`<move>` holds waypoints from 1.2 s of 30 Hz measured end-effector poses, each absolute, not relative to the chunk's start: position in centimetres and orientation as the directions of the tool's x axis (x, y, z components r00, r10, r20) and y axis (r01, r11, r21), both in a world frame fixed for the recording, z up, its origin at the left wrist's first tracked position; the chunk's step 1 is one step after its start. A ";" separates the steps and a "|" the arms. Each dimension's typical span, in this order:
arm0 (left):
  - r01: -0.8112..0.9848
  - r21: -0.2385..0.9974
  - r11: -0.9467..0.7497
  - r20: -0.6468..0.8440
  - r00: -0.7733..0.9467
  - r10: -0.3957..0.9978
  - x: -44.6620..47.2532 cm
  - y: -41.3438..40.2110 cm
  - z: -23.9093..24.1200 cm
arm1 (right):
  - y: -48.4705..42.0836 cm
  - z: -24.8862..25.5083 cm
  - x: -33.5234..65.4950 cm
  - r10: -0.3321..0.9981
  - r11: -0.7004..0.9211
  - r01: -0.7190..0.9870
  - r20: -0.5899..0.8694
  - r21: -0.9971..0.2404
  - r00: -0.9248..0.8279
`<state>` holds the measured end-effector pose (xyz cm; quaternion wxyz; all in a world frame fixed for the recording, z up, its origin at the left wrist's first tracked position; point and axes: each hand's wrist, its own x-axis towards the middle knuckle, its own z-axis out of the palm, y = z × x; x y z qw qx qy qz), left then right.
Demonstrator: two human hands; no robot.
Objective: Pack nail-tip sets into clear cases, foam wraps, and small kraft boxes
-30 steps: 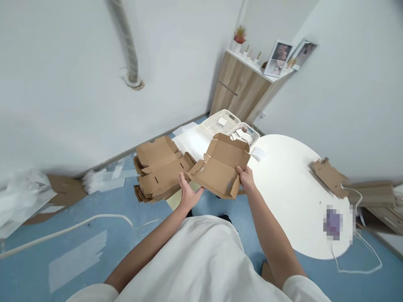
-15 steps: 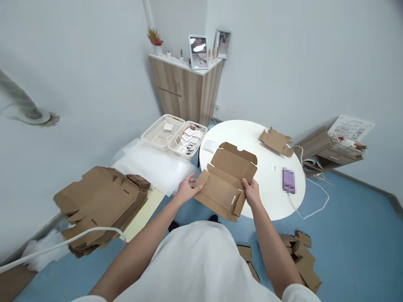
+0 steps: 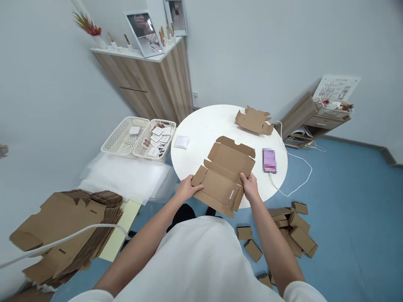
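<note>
Both my hands hold a flat, unfolded brown cardboard mailer box [image 3: 225, 174] over the near edge of a round white table [image 3: 214, 126]. My left hand [image 3: 186, 189] grips its left side flap, fingers closed on the card. My right hand [image 3: 250, 187] pinches the box's right side, near a small slot. The lid end of the box points away from me, its flaps partly raised.
Another flat box [image 3: 254, 121], a phone [image 3: 269, 160] on a white cable and a small white packet [image 3: 181, 141] lie on the table. Two white baskets [image 3: 138, 137] of small packets stand left. A stack of flat boxes [image 3: 66, 228] is lower left; folded boxes [image 3: 294, 228] litter the blue floor right.
My view has swung right from the stack of flat boxes to the round table. Both hands carried the unfolded box along and now hold it over the table's near edge.
</note>
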<state>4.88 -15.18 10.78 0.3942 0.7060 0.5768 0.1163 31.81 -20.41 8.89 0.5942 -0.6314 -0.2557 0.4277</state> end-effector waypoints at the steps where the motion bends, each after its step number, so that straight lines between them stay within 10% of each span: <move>1: 0.716 0.698 -0.026 -0.307 0.332 0.892 5.2 -14.9 10.7 | -20.4 8.6 32.1 0.829 -0.159 -0.204 -0.243 -0.966 0.504; 12: 0.805 0.571 -0.160 -0.297 0.384 0.874 7.4 -10.9 9.4 | -18.2 7.4 33.3 0.791 -0.227 -0.198 -0.299 -0.954 0.533; 20: 0.576 0.806 0.138 -0.391 0.342 0.854 6.8 -7.9 4.1 | -16.5 5.7 32.9 0.673 -0.381 -0.302 -0.486 -0.874 0.558; 36: 0.588 0.772 0.242 -0.469 0.270 0.841 7.9 -6.8 2.2 | -20.7 3.2 31.7 0.501 -0.648 0.074 -0.350 -0.758 0.792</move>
